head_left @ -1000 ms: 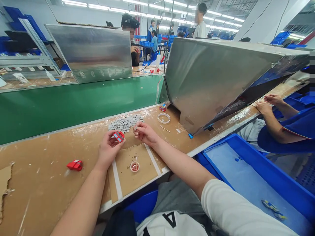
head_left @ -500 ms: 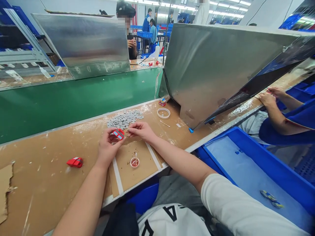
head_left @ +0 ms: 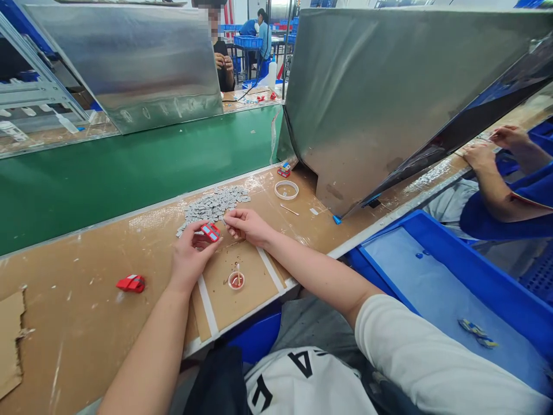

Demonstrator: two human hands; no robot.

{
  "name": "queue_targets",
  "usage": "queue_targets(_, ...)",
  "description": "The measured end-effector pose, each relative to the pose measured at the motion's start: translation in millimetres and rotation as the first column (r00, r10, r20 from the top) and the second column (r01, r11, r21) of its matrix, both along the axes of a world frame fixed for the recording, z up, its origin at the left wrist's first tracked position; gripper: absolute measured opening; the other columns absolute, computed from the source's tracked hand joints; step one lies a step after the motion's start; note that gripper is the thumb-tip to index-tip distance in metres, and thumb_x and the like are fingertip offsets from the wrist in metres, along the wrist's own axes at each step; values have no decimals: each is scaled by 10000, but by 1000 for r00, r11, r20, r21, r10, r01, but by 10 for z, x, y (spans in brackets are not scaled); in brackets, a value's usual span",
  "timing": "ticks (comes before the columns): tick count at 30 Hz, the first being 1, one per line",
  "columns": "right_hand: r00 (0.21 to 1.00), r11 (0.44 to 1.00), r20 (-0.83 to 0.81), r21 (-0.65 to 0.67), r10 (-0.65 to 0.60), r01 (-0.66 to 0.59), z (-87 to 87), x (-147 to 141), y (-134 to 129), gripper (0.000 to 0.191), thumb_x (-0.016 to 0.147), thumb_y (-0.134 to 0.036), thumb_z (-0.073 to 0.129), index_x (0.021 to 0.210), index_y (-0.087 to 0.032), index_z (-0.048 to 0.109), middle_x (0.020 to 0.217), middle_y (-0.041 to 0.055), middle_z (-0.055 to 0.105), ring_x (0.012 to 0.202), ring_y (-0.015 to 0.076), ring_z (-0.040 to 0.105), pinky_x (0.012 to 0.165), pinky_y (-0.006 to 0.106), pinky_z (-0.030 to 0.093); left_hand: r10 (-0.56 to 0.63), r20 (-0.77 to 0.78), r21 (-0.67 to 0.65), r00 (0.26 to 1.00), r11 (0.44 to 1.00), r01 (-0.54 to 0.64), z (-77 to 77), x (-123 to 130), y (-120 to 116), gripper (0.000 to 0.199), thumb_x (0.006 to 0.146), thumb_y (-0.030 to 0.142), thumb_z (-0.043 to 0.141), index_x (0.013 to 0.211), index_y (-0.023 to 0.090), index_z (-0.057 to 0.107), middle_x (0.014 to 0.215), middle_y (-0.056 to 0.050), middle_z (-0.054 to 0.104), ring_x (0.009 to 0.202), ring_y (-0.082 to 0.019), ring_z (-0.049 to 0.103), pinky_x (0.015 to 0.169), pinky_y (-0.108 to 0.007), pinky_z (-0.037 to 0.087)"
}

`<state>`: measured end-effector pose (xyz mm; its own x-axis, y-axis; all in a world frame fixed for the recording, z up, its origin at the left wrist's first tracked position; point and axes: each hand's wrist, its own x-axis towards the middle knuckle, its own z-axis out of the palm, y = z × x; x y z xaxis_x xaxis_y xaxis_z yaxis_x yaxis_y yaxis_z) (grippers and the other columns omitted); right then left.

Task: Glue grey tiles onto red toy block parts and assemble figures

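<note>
My left hand (head_left: pixel 193 249) is closed around a small red toy car (head_left: pixel 211 231), whose pale window-like panels face up. Close by on its right, my right hand (head_left: pixel 247 225) pinches thumb and forefinger together; whatever tiny thing is between them is too small to name. Just beyond both hands lies a pile of small grey flat pieces (head_left: pixel 216 203). A little cup of reddish liquid (head_left: pixel 236 280) with a thin stick in it stands on the cardboard nearer to me. Off to the left, another red toy car (head_left: pixel 131 283) rests on the table.
A roll of tape (head_left: pixel 286 190), a thin stick (head_left: pixel 289 210) and a red-blue-yellow toy (head_left: pixel 284 169) lie farther back. A large metal panel (head_left: pixel 380 98) leans at the right. Below it is a blue bin (head_left: pixel 475 276). A co-worker's hands (head_left: pixel 496 147) work beyond the panel.
The view has tipped slightly downward. My right hand stays pinched beside the toy car, and the car has turned a little in my left hand.
</note>
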<state>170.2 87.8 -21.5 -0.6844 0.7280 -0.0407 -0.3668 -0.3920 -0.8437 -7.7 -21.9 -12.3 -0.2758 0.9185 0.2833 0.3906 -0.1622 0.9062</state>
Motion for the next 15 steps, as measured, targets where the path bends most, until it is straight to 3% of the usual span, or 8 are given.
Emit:
queue_targets(5, 951, 960, -275, -198, 138, -196, 138, 105, 16, 492, 745, -379, 1024, 867, -177, 591, 735, -87, 547, 556, 10, 408, 460, 94, 358, 5, 13, 6, 1000, 1000, -5, 19, 32, -12, 556, 772, 493, 934, 1224, 240, 729, 1039, -53, 796, 803, -201, 754, 735, -321, 631)
queue_targets(8, 945, 961, -306, -205, 114, -183, 194, 143, 14, 381, 852, -317, 946, 918, -192, 592, 720, -92, 502, 550, 22, 383, 450, 88, 332, 12, 24, 5, 1000, 1000, -12, 23, 42, -17, 571, 763, 510, 942, 1224, 243, 735, 1025, -49, 791, 794, -203, 748, 730, -327, 631)
queue_targets(11, 974, 990, -219, -104, 66, -90, 168, 113, 5, 404, 873, -395, 927, 897, -200, 574, 728, -82, 550, 551, 31, 430, 463, 117, 366, 11, 22, 4, 1000, 1000, -11, 25, 39, -23, 587, 760, 513, 945, 1238, 245, 732, 1021, -47, 788, 794, -206, 744, 725, -329, 628)
queue_targets(15, 1000, 993, -10, 119, -18, 19, 61, 32, -15, 534, 770, -587, 958, 906, -196, 620, 743, -49, 674, 552, 64, 551, 507, 191, 477, 16, -6, 1, 1000, 1000, -16, 32, 23, -27, 562, 773, 481, 935, 1242, 249, 732, 1061, -48, 785, 788, -193, 731, 717, -316, 614)
